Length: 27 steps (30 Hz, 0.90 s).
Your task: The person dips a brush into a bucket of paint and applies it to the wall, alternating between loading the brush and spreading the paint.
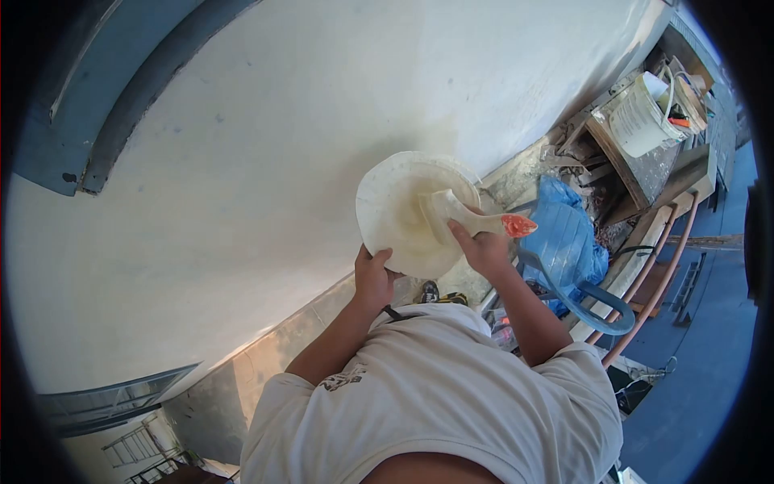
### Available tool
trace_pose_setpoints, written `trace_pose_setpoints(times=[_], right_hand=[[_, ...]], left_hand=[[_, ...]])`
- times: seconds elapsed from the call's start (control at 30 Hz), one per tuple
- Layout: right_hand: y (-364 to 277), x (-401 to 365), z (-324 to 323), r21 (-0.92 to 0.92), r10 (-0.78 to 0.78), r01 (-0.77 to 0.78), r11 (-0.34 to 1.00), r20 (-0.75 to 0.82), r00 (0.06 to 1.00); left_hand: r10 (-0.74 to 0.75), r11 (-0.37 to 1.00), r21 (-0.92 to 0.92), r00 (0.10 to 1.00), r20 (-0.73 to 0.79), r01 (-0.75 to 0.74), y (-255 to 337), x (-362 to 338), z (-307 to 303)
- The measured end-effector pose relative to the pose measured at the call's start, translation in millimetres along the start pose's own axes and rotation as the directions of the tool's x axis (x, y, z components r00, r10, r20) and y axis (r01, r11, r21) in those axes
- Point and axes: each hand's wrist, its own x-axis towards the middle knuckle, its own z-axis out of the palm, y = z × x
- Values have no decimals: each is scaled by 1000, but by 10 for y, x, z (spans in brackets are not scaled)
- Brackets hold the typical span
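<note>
A round, whitish, shallow container (395,202) is in front of my body, its inside coated with pale material. My left hand (376,278) grips its near left rim, thumb over the edge. In my right hand (488,252) is a brush-like tool (484,222) with a pale handle and a red-orange tip; its wide end rests over the middle of the container. My fingers wrap round the handle. The tool's working end is partly covered in pale material, so its exact shape is unclear.
A pale wall (242,177) rises ahead and to the left. At the right are a blue plastic chair (609,306), blue plastic sheeting (564,226), a wooden box-like stand (625,165) with a white bucket (641,125) on it, and reddish pipes (661,266).
</note>
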Motion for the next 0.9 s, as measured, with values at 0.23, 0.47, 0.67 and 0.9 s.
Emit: trace_pose_setpoints(times=[0.23, 0.47, 0.67, 0.9], right_hand=[[151, 36, 156, 908, 443, 3, 418, -207, 872], [-215, 951, 32, 893, 279, 322, 316, -411, 868], [-725, 1958, 117, 841, 158, 497, 214, -532, 832], [163, 1771, 331, 823, 363, 344, 452, -522, 772]], left_hand=[[-36, 999, 10, 999, 7, 36, -13, 1, -121], [-98, 995, -31, 995, -12, 98, -25, -166, -429], [-116, 992, -60, 993, -38, 114, -57, -301, -562], [-86, 995, -60, 995, -58, 83, 39, -359, -606]])
